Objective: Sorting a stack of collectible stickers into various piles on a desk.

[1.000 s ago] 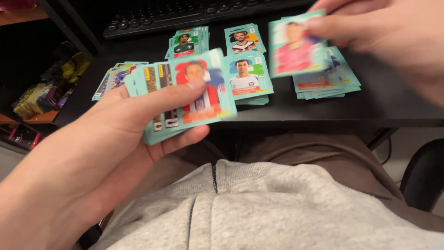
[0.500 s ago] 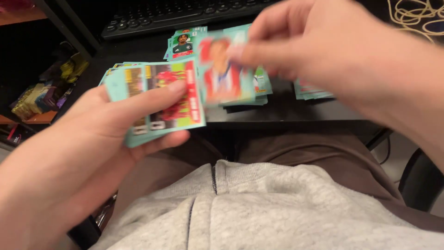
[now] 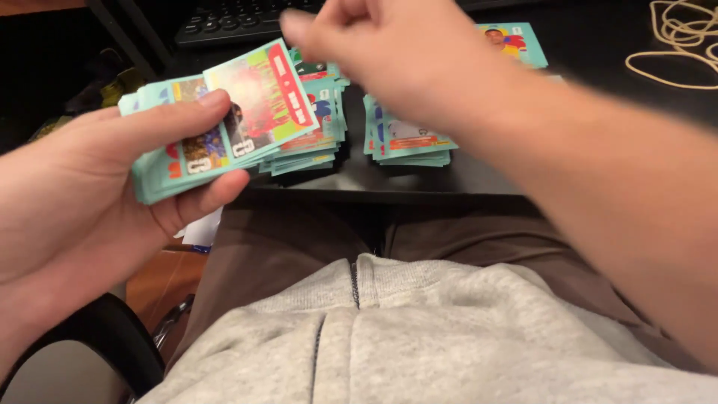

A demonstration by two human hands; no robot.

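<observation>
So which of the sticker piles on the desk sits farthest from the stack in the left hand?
The small pile at the far right of the desk, topped by a figure in yellow. The other two piles lie at the desk's near edge, much closer to the held stack.

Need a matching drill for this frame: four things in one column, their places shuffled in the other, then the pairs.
Things:
1. fanned stack of teal picture stickers
2. black keyboard
3. loop of beige rubber bands
4. single teal sticker with a yellow-shirted figure

Places:
A. far right of the black desk
B. in the left hand
C. back edge, top left
D. flat on the desk beyond the right hand

Pairs: 1-B, 2-C, 3-A, 4-D
</observation>
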